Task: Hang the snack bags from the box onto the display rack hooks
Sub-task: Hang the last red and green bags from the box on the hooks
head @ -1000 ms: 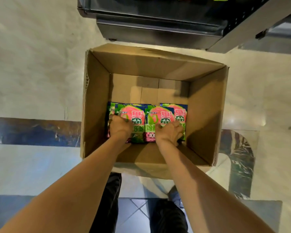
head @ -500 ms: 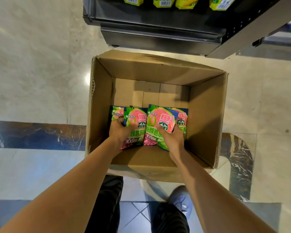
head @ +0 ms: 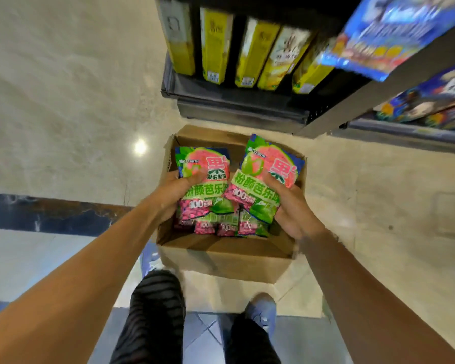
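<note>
Both hands are up over the cardboard box on the floor: left hand has its fingers clamped on one green-and-pink snack bag, right hand clamped on another bag tilted just beside it. More bags sit down inside the box, and the display rack with yellow packs is just beyond the box.

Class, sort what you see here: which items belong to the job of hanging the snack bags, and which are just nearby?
Part of the job:
green-and-pink snack bags
brown cardboard box
left hand
right hand

Just nearby:
yellow cartons on dark shelf
blue packets
</note>
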